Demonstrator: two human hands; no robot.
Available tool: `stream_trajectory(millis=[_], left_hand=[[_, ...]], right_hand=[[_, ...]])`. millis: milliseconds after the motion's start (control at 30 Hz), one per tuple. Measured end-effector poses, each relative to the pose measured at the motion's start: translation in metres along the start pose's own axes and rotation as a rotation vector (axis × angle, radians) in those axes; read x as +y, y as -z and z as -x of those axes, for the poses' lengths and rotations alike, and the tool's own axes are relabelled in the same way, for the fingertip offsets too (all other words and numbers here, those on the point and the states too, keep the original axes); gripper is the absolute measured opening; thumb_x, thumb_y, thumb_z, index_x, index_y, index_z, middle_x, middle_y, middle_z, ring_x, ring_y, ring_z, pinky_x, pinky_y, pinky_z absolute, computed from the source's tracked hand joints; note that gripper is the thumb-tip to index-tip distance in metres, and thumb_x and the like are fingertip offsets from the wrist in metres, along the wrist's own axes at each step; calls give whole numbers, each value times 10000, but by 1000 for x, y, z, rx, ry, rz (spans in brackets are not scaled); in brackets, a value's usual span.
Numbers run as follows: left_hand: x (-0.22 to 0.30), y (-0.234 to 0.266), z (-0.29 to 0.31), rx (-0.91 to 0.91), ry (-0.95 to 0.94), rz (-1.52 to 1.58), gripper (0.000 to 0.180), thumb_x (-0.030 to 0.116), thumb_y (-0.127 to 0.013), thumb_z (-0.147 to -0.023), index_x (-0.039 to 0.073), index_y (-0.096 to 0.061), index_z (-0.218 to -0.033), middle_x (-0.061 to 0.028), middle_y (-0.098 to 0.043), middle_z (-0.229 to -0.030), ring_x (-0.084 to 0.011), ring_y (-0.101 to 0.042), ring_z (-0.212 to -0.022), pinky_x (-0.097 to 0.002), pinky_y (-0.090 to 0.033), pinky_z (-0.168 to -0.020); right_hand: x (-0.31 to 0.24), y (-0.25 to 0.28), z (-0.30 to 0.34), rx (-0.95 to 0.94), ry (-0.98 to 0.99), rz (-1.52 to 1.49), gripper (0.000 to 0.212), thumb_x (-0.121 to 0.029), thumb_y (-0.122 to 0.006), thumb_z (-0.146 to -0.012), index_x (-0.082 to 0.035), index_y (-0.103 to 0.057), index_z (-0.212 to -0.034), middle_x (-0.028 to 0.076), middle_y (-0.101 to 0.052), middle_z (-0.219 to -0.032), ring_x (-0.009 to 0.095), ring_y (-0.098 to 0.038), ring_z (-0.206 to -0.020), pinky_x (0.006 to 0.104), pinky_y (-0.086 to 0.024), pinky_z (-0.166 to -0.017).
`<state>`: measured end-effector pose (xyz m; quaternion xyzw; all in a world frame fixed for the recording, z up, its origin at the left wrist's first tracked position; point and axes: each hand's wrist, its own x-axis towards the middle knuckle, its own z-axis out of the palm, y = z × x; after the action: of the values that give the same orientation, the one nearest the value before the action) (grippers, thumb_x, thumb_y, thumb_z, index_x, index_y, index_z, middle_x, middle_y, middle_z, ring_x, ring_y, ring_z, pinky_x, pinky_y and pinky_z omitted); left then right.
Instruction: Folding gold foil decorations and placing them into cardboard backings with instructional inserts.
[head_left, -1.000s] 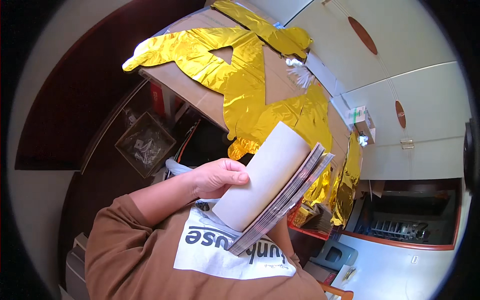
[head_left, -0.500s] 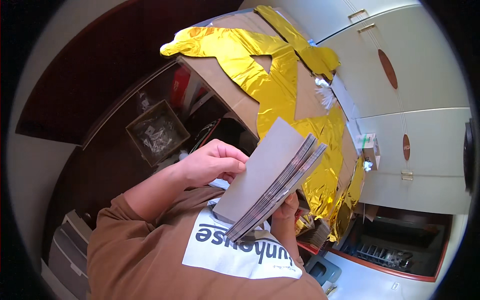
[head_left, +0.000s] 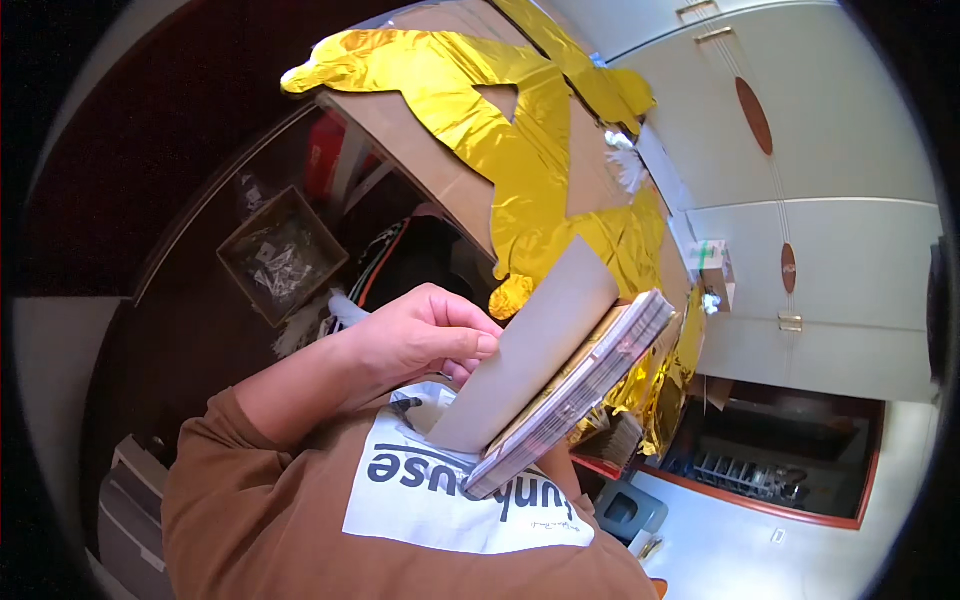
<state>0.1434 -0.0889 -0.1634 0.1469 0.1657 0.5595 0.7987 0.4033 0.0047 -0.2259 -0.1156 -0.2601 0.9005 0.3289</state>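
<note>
My left hand [head_left: 440, 335] pinches the edge of a plain grey-beige cardboard sheet [head_left: 545, 345] between thumb and fingers. Beside it stands a thick stack of thin flat sheets or booklets [head_left: 575, 400], tilted up in front of my chest, its layered edges facing me. There is a narrow gap between the sheet and the stack, where a golden-brown face shows. Part of my right forearm [head_left: 560, 468] appears below the stack. My right hand, which supports the stack, is hidden behind it.
A cardboard-topped table [head_left: 400, 125] carries large gold foil pieces [head_left: 530, 170]. An open box [head_left: 282, 258] with clear plastic bits stands at left. Pale cabinets [head_left: 830, 150] line the right, above a dark dish-rack compartment [head_left: 770, 465]. A small carton [head_left: 712, 262] sits near the table's right edge.
The cardboard sheet now stands apart from the stack, which has turned and shows its golden-brown face. My right hand's fingers have gone out of sight behind the stack. The whole view has shifted slightly.
</note>
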Motion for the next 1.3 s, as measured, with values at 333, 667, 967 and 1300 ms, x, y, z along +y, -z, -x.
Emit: stream_trajectory(millis=[333, 667, 967, 1300], left_hand=[[-11, -16, -20, -211, 4, -160, 251, 90, -623, -986, -43, -672, -1192, -127, -737, -1057, -151, -708, -963, -276, -570, -843], [-47, -43, -26, -255, 62, -682, 561, 316, -776, -878, 25, -594, -1322, -121, -600, -1266, -199, -574, -1171, -357, -458, -1012], [-96, -32, -64, -207, 667, 113, 484, 139, -687, -943, -30, -522, -1366, -133, -660, -1260, -174, -668, -1101, -302, -527, -978], [-78, -60, -89, -72, 177, -209, 664, 17, -672, -920, 6, -312, -1478, -146, -532, -1407, -204, -553, -1269, -359, -460, -1075]], right_hand=[[-20, 3, -12, -612, 110, -104, 290, -340, -578, -1008, -56, -577, -1069, 209, -697, -942, 336, -678, -813, 440, -542, -664], [-128, 15, -23, -1075, 271, 456, 166, -221, -659, -973, -153, -689, -1122, 98, -724, -1129, 289, -622, -1081, 449, -419, -985], [-138, 0, -9, -867, 450, 704, 271, -430, -655, -956, -187, -705, -1065, 192, -609, -1248, 322, -529, -1167, 526, -231, -1168], [-138, 5, 62, 13, 357, 107, 726, -482, -525, -999, -42, -312, -1536, 216, -386, -1545, 378, -345, -1451, 601, -331, -1146]])
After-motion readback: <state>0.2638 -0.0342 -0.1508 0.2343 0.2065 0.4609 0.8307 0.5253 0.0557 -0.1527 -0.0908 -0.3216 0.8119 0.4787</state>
